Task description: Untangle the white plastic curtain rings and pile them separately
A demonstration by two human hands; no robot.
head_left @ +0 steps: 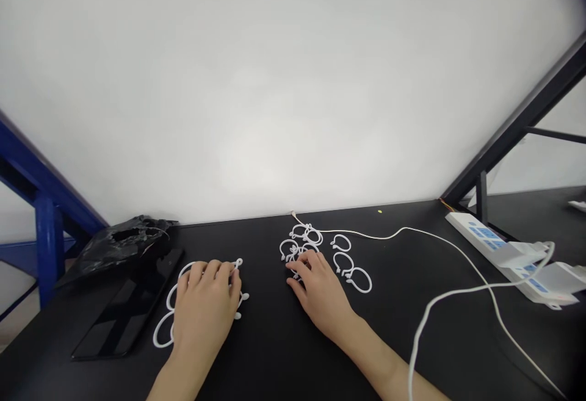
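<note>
thick white cable [480, 287] sits nearest the camera, well right of the glossy black slab [132, 303], passing in front of your right forearm and up to the plugs on the power strip [485, 236], far right of the slab. your left hand [206, 303] is palm down just right of the slab, fingers bent over white rings [162, 346] with knobbed ends; palm hides any grip, can't tell. your right hand [315, 288], farther right of the slab, reaches into the ring pile [293, 248], thumb and index tips apart; can't tell if it's pinching one. three loose rings [353, 265] lie beyond that, farther from the slab. crumpled black bag [119, 242] at the slab's far end.
</note>
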